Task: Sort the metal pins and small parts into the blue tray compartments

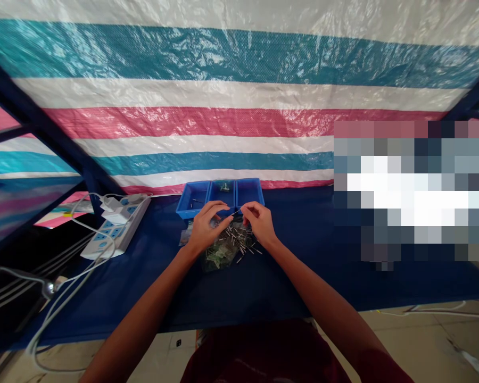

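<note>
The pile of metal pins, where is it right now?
In the head view, the pile of metal pins lies near the middle, by the right hand, on the near side of the blue bins.

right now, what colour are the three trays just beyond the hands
All three trays are blue, best seen in the head view, the only one here.

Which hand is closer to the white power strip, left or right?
Left. The left hand is just across a gap, to the power strip's right; the right hand is farther right, past the left one.
</note>
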### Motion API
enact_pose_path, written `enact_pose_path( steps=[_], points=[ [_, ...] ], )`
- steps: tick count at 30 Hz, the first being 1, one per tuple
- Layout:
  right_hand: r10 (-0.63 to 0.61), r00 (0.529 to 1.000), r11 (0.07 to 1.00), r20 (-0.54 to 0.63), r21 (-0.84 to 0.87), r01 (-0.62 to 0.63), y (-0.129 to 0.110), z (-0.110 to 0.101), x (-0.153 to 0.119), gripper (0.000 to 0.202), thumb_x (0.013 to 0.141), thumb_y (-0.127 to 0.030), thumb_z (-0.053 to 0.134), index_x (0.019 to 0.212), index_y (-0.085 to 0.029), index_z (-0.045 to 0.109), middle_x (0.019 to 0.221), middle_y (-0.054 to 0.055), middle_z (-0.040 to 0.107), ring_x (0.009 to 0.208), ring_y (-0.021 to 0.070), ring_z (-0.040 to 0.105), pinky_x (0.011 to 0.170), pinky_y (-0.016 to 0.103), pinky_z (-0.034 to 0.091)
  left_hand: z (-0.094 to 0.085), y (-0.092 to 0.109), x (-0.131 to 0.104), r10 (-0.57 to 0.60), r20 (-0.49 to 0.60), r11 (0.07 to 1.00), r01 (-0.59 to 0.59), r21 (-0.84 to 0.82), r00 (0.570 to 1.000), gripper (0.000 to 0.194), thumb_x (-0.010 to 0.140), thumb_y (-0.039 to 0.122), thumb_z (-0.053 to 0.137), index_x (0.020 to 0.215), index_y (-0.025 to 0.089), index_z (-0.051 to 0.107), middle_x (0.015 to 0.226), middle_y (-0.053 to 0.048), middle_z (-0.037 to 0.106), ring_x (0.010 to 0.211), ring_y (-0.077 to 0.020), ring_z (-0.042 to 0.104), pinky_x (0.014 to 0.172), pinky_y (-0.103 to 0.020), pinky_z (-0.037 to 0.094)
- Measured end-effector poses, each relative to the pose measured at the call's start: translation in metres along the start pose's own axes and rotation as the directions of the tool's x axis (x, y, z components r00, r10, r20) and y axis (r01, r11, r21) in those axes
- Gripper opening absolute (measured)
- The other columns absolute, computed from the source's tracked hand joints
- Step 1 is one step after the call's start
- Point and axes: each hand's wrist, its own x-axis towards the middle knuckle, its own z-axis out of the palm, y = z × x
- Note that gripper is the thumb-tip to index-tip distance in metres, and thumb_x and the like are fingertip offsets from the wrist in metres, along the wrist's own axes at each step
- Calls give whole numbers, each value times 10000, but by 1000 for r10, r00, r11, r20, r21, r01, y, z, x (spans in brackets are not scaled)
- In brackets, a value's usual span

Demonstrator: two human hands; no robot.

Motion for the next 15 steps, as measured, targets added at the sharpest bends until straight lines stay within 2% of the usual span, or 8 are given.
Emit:
enact_pose_path(
  steps=[7, 15],
  points=[
    [-5, 1000, 1000, 5, -2, 5, 0, 0, 0, 237, 767, -443, 635, 748, -210, 598, 525, -45, 544, 490, 133, 524, 535, 275, 450, 1, -3, 0, 63, -1, 997, -63, 54, 998, 125, 889, 291, 628, 961, 197, 669, 1063, -71, 648, 894, -159, 644, 689, -283, 565],
    [-9, 1000, 1000, -2, 5, 9, -1, 0, 0, 244, 762, -452, 638, 749, -212, 598, 525, -47, 541, 488, 129, 523, 534, 271, 455, 2, -3, 0, 64, 11, 996, -64, 57, 998, 150, 896, 314, 610, 948, 190, 677, 1048, -84, 655, 891, -174, 641, 682, -299, 571]
  ],
)
